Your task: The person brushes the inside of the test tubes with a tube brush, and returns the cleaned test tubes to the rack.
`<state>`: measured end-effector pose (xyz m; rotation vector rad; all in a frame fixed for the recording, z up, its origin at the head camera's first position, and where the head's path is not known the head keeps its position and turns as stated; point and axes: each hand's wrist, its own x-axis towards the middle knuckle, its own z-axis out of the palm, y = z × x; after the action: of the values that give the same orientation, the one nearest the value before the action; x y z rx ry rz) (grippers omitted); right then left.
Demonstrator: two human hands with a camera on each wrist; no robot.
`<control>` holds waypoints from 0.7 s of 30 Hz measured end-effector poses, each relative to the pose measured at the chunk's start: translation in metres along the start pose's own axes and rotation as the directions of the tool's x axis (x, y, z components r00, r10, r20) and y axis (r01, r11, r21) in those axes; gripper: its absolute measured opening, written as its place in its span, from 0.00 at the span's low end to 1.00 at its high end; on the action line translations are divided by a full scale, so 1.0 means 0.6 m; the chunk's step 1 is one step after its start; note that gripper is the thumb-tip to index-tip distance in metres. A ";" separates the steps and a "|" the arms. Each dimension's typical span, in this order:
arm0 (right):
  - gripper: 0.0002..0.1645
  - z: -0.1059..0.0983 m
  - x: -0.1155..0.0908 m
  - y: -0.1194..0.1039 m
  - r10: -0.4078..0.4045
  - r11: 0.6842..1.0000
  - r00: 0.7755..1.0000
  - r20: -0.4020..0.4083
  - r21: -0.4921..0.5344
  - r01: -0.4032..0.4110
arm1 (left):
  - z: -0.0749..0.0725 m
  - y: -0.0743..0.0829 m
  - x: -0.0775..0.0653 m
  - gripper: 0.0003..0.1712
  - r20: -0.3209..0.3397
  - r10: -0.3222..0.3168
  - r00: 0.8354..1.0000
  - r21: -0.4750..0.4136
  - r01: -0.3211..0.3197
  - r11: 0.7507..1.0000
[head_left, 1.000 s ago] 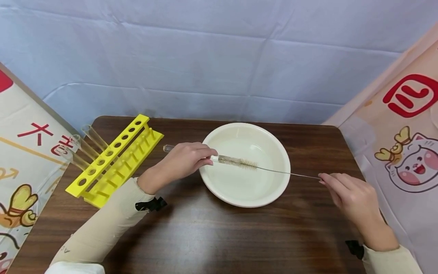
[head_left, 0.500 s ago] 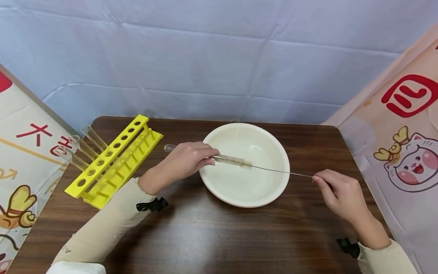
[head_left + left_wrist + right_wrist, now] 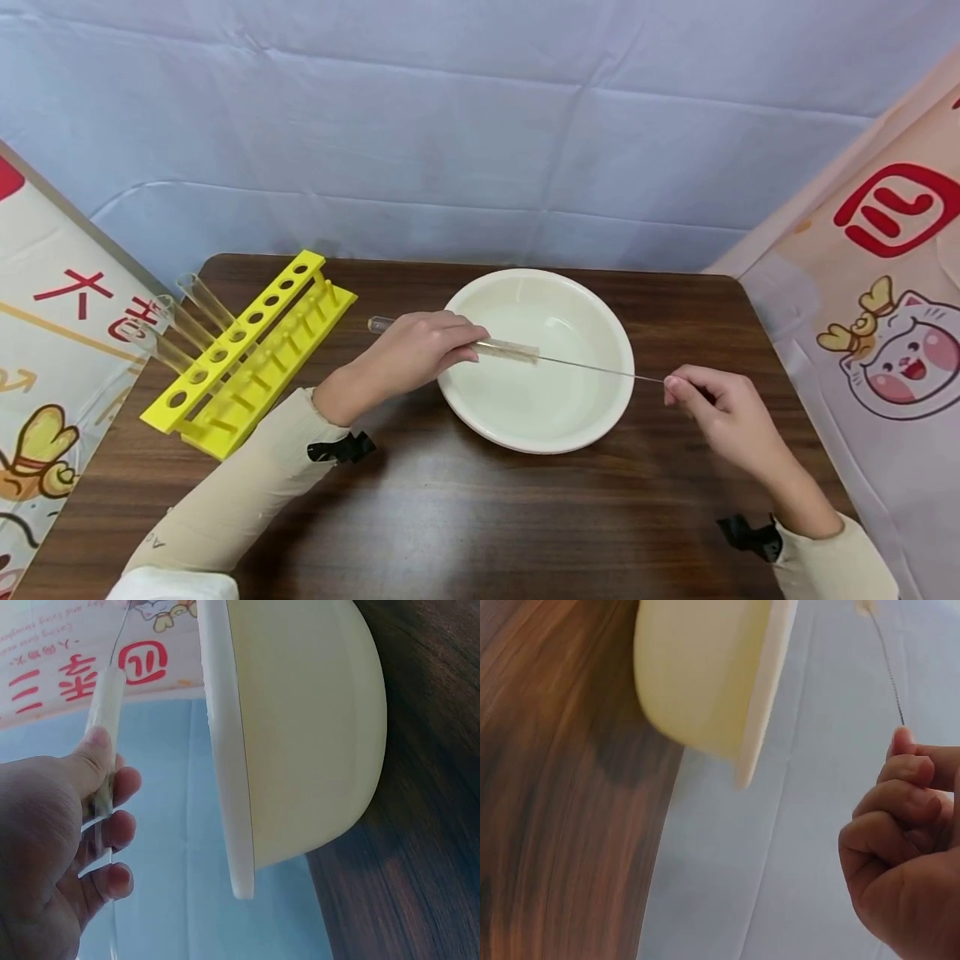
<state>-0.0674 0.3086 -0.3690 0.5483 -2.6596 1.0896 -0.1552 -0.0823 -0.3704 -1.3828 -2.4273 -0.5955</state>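
Observation:
My left hand (image 3: 422, 350) grips a clear glass test tube (image 3: 107, 705) above the left side of a white basin (image 3: 525, 425). The tube lies nearly level, its mouth toward the right and its rounded end poking out behind the hand. Inside it, near the mouth, sit the tan bristles of a test tube brush (image 3: 600, 368). The brush's thin twisted wire runs out to the right, over the basin's rim. Thumb and forefinger of my right hand (image 3: 723, 412) pinch the end of that wire; the other fingers are curled, as the right wrist view shows.
A yellow test tube rack (image 3: 255, 350) stands at the left of the dark wooden table (image 3: 465, 525), with a row of holes and pegs. Several clear test tubes (image 3: 202, 304) lean in its near-left holes. Cloth hangs behind the table and at both sides.
The right hand has moved left, pushing the brush further into the tube, so the bristles that stuck out are now almost all inside. The left hand has shifted slightly right with the tube.

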 end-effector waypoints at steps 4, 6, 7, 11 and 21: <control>0.18 0.014 0.008 -0.016 0.030 0.998 0.996 0.079 0.047 -0.034 | 0.006 0.006 0.007 0.14 -0.008 0.018 1.000 -0.019 -0.018 1.000; 0.19 0.022 0.013 -0.023 0.041 0.997 0.993 0.109 0.066 -0.049 | 0.008 0.009 0.011 0.14 -0.013 0.026 1.000 -0.019 -0.026 0.999; 0.18 0.026 0.015 -0.026 0.049 0.995 0.991 0.121 0.076 -0.058 | 0.009 0.010 0.012 0.14 -0.015 0.029 0.999 -0.012 -0.029 1.000; 0.17 0.034 0.023 -0.033 0.067 0.986 0.986 0.156 0.140 -0.089 | 0.011 0.012 0.014 0.14 -0.014 0.035 0.999 0.005 -0.034 0.999; 0.18 0.054 0.040 -0.043 0.073 0.953 0.970 0.232 0.272 -0.136 | 0.015 0.019 0.018 0.14 -0.006 0.045 0.999 -0.007 -0.045 0.999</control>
<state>-0.0801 0.2625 -0.3676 0.6166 -2.7595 1.5456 -0.1513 -0.0649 -0.3710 -1.4327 -2.3849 -0.5974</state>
